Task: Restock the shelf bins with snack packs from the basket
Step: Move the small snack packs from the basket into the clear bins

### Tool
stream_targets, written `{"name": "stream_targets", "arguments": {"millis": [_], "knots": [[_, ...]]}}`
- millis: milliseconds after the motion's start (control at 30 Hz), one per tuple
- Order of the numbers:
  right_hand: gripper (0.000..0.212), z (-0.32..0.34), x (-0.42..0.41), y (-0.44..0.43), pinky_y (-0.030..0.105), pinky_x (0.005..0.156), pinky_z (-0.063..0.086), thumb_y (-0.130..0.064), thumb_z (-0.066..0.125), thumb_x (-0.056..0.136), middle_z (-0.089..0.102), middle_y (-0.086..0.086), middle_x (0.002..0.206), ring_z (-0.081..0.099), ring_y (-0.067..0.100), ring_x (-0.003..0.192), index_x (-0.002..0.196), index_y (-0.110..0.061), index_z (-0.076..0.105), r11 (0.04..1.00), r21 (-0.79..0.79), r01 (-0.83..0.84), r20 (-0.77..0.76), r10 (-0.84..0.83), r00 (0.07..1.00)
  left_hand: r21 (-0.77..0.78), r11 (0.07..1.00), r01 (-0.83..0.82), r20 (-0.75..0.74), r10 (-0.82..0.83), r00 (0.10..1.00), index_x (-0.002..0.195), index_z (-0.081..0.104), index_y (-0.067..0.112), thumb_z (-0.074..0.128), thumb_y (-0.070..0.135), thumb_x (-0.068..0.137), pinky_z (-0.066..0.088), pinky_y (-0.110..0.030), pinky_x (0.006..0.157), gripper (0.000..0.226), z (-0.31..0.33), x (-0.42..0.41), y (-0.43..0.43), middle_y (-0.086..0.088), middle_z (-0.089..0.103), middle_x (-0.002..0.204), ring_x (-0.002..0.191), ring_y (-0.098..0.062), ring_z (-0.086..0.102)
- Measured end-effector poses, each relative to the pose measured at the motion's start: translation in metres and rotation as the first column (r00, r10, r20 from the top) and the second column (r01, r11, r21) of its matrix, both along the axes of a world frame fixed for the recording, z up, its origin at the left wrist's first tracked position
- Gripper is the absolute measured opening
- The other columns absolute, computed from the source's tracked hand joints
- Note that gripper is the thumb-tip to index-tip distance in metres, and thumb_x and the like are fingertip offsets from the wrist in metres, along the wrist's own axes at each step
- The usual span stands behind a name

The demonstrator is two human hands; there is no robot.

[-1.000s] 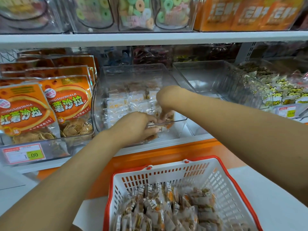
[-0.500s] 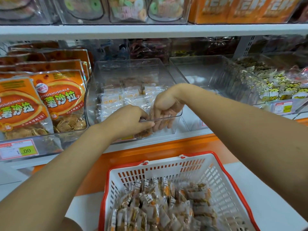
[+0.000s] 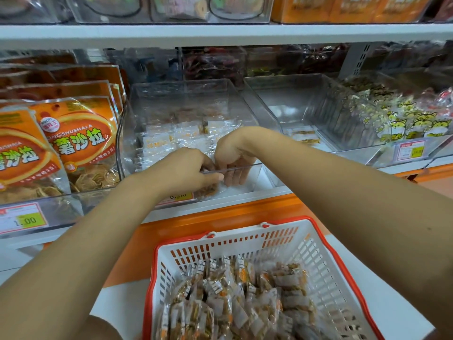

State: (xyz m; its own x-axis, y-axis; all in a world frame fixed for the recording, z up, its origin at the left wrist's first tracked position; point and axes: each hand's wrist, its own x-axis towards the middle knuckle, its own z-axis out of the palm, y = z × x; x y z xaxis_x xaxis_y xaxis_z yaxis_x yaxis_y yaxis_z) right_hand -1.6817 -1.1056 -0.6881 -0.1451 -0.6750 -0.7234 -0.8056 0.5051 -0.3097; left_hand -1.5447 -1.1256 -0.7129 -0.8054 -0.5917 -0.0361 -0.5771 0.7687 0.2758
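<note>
A clear shelf bin (image 3: pixel 188 94) at the middle of the shelf holds rows of small white and brown snack packs (image 3: pixel 186 134). My left hand (image 3: pixel 183 170) reaches over the bin's front rim, fingers curled around brown packs (image 3: pixel 208 190) just behind the front wall. My right hand (image 3: pixel 232 153) is bent down into the same bin beside it, its straight fingers showing through the clear wall. Below, a white basket with a red rim (image 3: pixel 343 266) holds several snack packs (image 3: pixel 232 303).
Orange bags of crisps (image 3: pixel 81 143) fill the bin on the left, with a price tag (image 3: pixel 24 219) in front. A nearly empty clear bin (image 3: pixel 294 94) stands on the right, then a bin of cat-print packs (image 3: pixel 416 123). An upper shelf (image 3: pixel 220 33) runs overhead.
Both hands have sunk lower into the bin's front. The right hand's fingers now point down behind the front wall. The left hand stays over the rim.
</note>
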Motion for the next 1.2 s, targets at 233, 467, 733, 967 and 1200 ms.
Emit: {"name": "stream_targets", "arguments": {"millis": [233, 467, 733, 967, 1200], "knots": [[0.019, -0.003, 0.000, 0.003, 0.045, 0.098, 0.048, -0.014, 0.048, 0.097, 0.064, 0.014, 0.098, 0.059, 0.032, 0.106, 0.095, -0.002, 0.064, 0.999, -0.013, -0.030, 0.019, 0.030, 0.999, -0.263, 0.964, -0.042, -0.097, 0.017, 0.995, 0.109, 0.056, 0.016, 0.058, 0.043, 0.091, 0.044, -0.033, 0.071, 0.033, -0.003, 0.005, 0.014, -0.001, 0.061, 0.099, 0.092, -0.022, 0.056], [0.014, 0.013, -0.014, 0.027, 0.026, 0.074, 0.057, -0.005, 0.056, 0.092, 0.069, 0.012, 0.094, 0.067, 0.017, 0.078, 0.096, 0.000, 0.068, 0.969, -0.230, -0.091, -0.058, 0.080, 0.995, -0.399, 0.915, 0.062, -0.053, -0.090, 0.995, 0.114, 0.063, 0.018, 0.043, 0.039, 0.098, 0.045, -0.034, 0.081, 0.033, -0.013, 0.001, 0.022, -0.001, 0.059, 0.112, 0.106, -0.020, 0.052], [0.042, 0.013, -0.047, 0.116, 0.024, 0.048, 0.034, -0.033, 0.057, 0.091, 0.057, 0.008, 0.058, 0.049, 0.018, 0.052, 0.072, 0.004, 0.065, 0.615, -0.788, -0.040, -0.160, -0.142, 0.977, -0.500, 0.865, -0.038, -0.305, -0.135, 0.943, 0.090, 0.062, 0.012, 0.050, 0.032, 0.094, 0.044, -0.033, 0.064, 0.024, -0.025, -0.011, 0.054, -0.005, 0.061, 0.087, 0.084, -0.023, 0.056], [0.033, -0.139, -0.087, 0.174, 0.024, 0.049, 0.034, -0.028, 0.058, 0.092, 0.054, 0.008, 0.062, 0.044, 0.017, 0.052, 0.064, -0.010, 0.058, 0.873, -0.463, 0.153, -0.124, -0.234, 0.964, -0.097, 0.995, -0.029, -0.057, 0.023, 0.998, 0.063, 0.047, 0.017, 0.044, 0.033, 0.098, 0.034, -0.031, 0.052, 0.039, -0.087, -0.015, 0.098, 0.002, 0.051, 0.059, 0.056, -0.015, 0.047], [0.033, -0.257, -0.098, 0.232, 0.028, 0.088, 0.046, -0.013, 0.049, 0.093, 0.056, 0.009, 0.125, 0.056, 0.024, 0.112, 0.126, -0.008, 0.053, 0.960, -0.208, 0.187, -0.140, -0.219, 0.966, 0.376, 0.920, -0.107, 0.386, -0.050, 0.921, 0.062, 0.035, 0.015, 0.036, 0.022, 0.103, 0.027, -0.018, 0.052, 0.042, -0.179, 0.005, 0.119, -0.004, 0.034, 0.061, 0.053, -0.014, 0.031]]}}
